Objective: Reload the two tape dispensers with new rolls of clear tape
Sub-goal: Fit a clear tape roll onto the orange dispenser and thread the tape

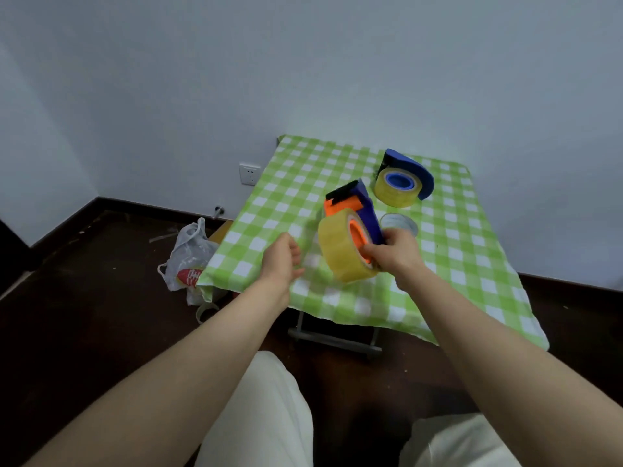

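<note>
While right hand [399, 256] pinches orange-blue dispenser [359, 210] above worktop [472, 261], yellowish glossy roll [340, 247] sits on orange hub; left hand [285, 257] loosely spread, empty, beside roll; best seat roll flush, then find tape end, thread toward toothed edge; second dispenser [409, 170], curved blue plastic, lies loaded behind; spent core [399, 224] nearby.

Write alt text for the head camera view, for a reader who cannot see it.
A person's right hand holds a blue and orange tape dispenser with a roll of clear tape on it, above a green checked table. The left hand is open beside it, holding nothing. A second dispenser, loaded, sits farther back.
</note>
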Tool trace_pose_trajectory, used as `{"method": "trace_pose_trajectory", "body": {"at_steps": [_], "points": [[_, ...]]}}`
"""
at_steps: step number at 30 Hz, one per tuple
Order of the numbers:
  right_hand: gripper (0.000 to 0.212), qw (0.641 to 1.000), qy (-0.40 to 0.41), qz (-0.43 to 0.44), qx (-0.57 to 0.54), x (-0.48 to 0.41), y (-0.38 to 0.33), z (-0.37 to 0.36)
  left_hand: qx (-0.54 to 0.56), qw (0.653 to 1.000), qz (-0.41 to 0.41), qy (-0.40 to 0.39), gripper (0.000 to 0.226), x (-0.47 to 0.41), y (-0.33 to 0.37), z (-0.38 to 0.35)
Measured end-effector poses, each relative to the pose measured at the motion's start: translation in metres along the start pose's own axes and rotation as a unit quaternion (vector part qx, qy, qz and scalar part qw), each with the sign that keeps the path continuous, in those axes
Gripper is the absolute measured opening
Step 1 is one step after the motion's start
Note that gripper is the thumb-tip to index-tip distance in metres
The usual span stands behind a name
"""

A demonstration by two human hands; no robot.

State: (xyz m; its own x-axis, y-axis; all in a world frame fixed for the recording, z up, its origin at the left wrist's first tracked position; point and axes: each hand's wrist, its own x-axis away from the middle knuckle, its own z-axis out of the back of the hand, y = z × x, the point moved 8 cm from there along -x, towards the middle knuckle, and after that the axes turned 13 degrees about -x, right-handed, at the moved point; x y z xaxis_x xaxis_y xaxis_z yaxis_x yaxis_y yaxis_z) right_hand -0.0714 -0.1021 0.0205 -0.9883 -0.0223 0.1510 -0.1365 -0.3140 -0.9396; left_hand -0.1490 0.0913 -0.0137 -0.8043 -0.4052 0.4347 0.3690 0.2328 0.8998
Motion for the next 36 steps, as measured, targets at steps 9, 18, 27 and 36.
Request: {"method": "trace_pose_trajectory", "body": {"at_steps": [9, 18, 27, 36], "points": [[0.011, 0.975, -0.076, -0.062, -0.198, 0.050, 0.022, 0.006, -0.009, 0.961, 0.067, -0.268, 0.041, 0.037, -0.024, -0.076], [0.027, 0.988, -0.044, 0.004, -0.150, 0.064, 0.017, 0.024, -0.086, 0.988, 0.000, -0.130, 0.029, 0.038, -0.020, -0.069], [0.027, 0.939, -0.170, 0.012, -0.299, 0.083, -0.009, 0.029, -0.093, 0.988, -0.034, -0.117, 0.037, 0.042, -0.007, -0.071], [0.013, 0.932, -0.112, 0.021, -0.345, 0.084, -0.016, 0.031, -0.089, 0.988, -0.061, -0.111, 0.036, 0.042, 0.000, -0.074]]}}
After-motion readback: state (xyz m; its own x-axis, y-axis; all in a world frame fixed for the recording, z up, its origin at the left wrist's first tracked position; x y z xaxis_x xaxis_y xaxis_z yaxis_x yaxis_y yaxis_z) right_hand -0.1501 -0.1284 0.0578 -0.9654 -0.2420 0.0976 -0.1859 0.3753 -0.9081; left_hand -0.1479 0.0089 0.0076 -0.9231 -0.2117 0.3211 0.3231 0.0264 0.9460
